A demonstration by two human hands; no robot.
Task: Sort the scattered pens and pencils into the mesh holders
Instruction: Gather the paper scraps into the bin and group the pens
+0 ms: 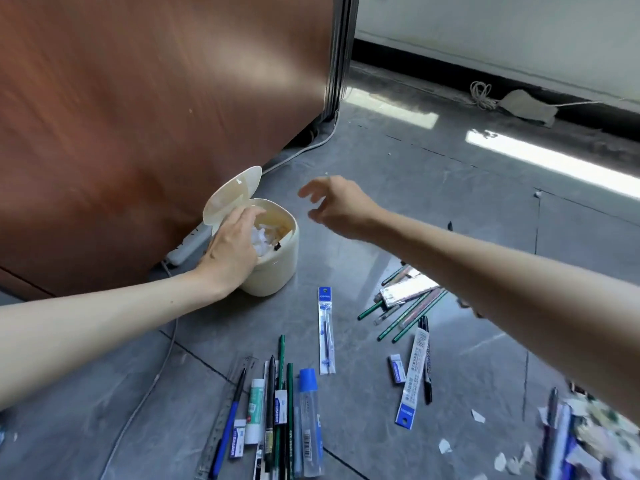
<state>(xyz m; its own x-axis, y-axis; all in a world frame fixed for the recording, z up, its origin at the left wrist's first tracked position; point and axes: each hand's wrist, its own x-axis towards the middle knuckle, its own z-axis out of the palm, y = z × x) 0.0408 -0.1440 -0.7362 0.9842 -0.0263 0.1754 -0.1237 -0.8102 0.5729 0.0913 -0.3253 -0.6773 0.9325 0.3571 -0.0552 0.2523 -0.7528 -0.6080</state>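
Pens and pencils lie scattered on the grey floor. One group [277, 410] at the bottom centre has green pencils, a blue pen, a ruler, erasers and a glue stick. A packaged refill [326, 330] lies alone in the middle. Green pencils and packets [405, 306] lie to the right, under my right forearm. My left hand [233, 244] rests on the rim of a small cream bin [277, 268] with its lid up and white paper scraps inside. My right hand [341, 206] hovers in the air right of the bin, fingers spread and holding nothing. No mesh holder is in view.
A brown wooden panel [138, 116] stands behind the bin. A white power strip [188, 245] and cable [138, 407] run along the floor at its foot. Torn paper bits and more pens [561, 431] lie at the lower right. A grey rag [528, 105] lies by the far wall.
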